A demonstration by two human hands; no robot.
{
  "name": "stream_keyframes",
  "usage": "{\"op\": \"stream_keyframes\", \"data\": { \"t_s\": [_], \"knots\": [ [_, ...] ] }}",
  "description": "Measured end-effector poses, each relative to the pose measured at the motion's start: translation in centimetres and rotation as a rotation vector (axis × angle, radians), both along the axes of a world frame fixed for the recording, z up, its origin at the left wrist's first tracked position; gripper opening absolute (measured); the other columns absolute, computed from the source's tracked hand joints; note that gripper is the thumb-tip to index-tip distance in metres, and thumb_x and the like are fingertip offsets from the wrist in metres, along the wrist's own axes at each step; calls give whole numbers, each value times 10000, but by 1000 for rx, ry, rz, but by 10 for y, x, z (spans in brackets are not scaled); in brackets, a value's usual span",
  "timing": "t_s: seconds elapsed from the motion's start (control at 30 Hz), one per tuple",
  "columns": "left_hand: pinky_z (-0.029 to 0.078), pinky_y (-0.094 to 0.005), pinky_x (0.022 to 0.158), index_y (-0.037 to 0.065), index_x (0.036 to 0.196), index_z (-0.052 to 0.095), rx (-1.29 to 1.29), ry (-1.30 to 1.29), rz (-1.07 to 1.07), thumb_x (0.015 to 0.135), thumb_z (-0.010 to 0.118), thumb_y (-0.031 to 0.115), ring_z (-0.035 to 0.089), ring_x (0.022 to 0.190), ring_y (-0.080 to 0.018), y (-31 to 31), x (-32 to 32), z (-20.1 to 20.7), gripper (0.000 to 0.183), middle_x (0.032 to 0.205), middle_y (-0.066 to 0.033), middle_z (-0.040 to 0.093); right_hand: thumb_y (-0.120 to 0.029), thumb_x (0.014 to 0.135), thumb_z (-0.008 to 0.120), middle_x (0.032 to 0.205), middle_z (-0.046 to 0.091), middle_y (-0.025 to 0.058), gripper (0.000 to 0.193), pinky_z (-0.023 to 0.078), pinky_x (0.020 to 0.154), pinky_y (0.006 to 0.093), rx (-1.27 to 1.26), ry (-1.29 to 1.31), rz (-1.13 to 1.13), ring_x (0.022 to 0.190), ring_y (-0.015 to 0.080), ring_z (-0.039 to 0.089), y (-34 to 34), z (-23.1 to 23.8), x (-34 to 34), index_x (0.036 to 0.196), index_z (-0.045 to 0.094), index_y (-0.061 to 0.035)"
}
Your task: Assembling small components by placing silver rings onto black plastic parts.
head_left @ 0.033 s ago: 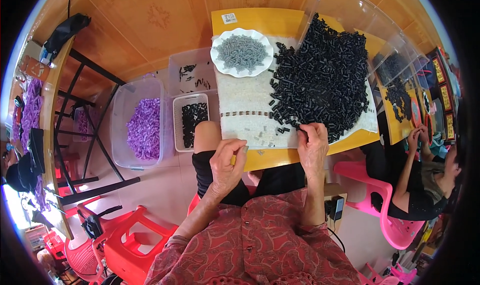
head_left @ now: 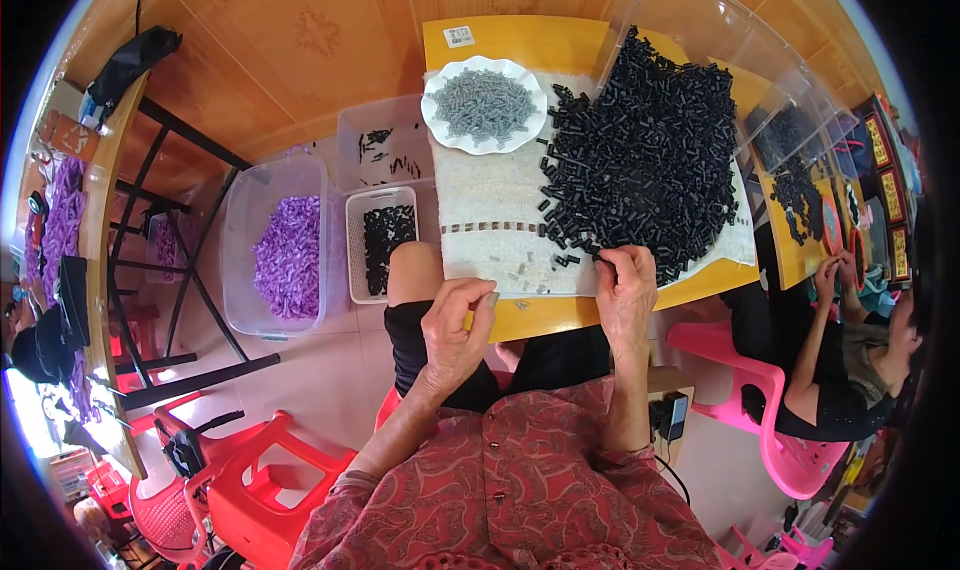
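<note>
My left hand (head_left: 460, 325) is closed at the table's near edge, pinching a small clear-grey piece (head_left: 493, 298) between thumb and fingertips. With thumb and index finger together, my right hand (head_left: 627, 285) rests at the near edge of a large heap of short black tube-like pieces (head_left: 655, 150). A small black piece shows at its fingertips, partly hidden by them. Between my hands, a few loose clear-grey pieces lie on the white towel (head_left: 490, 190). Beyond them, a scalloped white plate (head_left: 438, 135) holds many similar grey pieces.
A yellow table (head_left: 560, 318) carries the towel and heap. At left stand a clear tub (head_left: 235, 270) of purple pieces, a white basket (head_left: 355, 270) of black pieces and a dark-framed table (head_left: 205, 300). Red stools (head_left: 250, 490) are behind. A person (head_left: 800, 370) sits at right by a pink chair (head_left: 765, 410).
</note>
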State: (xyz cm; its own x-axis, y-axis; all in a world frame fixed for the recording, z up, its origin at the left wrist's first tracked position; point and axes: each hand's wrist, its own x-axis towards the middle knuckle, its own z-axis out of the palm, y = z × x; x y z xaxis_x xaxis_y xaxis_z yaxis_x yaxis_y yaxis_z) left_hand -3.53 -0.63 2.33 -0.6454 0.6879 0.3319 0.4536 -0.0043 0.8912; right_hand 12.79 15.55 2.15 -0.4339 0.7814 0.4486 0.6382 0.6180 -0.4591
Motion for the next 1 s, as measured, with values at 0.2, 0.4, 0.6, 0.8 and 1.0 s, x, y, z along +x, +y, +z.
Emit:
{"op": "stream_keyframes", "data": {
  "t_s": [0.2, 0.4, 0.6, 0.8, 1.0],
  "knots": [
    [511, -252, 661, -3, 979, 641, 22, -80, -77, 830, 647, -38, 633, 742, -162, 6, 9, 7, 153, 901, -116, 628, 85, 751, 680, 857, 590, 94, 193, 470, 663, 279, -136, 236, 49, 760, 201, 591, -6, -2, 3, 896, 645, -37],
    [492, -214, 727, -2, 1069, 639, 2, -433, -241, 912, 584, -1, 600, 794, -85, 16, 25, -3, 166, 918, -57, 632, 78, 768, 698, 865, 592, 20, 150, 437, 692, 209, -640, 450, 180, 770, 82, 542, -29, 8, 3, 887, 633, 13],
    [476, -170, 605, 41, 1170, 626, 27, -788, -391, 961, 561, 97, 616, 811, -62, 15, 28, -14, 225, 953, -11, 617, 102, 787, 680, 873, 609, 31, 126, 471, 712, 212, -985, 675, 337, 758, 73, 558, -49, 10, -2, 882, 648, 26],
    [510, -218, 733, 21, 1151, 626, 9, -950, -422, 949, 564, 56, 594, 772, -68, 11, 24, -5, 214, 901, -24, 650, 109, 794, 670, 909, 621, 67, 128, 501, 743, 237, -1082, 719, 403, 798, 109, 598, -54, 13, -7, 900, 652, 39],
    [480, -180, 603, 52, 1100, 633, 45, -1153, -399, 949, 593, 131, 581, 713, -51, 7, 23, -16, 175, 855, 2, 638, 65, 845, 646, 951, 621, 79, 123, 487, 794, 242, -1056, 697, 461, 864, 122, 595, -56, 13, -7, 966, 658, 51]
  ]
}}
